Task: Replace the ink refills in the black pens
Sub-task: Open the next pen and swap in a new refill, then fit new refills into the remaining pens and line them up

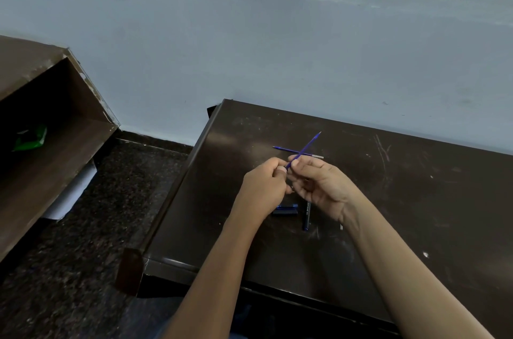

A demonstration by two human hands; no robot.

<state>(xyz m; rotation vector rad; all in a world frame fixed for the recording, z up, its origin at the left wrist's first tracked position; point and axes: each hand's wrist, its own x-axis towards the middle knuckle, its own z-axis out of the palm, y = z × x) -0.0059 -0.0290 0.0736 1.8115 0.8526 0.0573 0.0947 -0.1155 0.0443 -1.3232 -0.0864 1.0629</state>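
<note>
Above the dark table, both hands meet around a thin blue ink refill that points up and to the right. My right hand pinches its lower part between thumb and fingers. My left hand grips the refill's bottom end with curled fingers. A second blue refill with a silver tip lies flat on the table just behind the hands. A black pen barrel lies below my right hand, and a dark blue pen cap lies beside it under my left hand.
A small white speck lies by my right wrist. The table's left edge drops to a dark speckled floor. A brown wooden shelf unit stands at the left, holding a green packet. A white wall rises behind.
</note>
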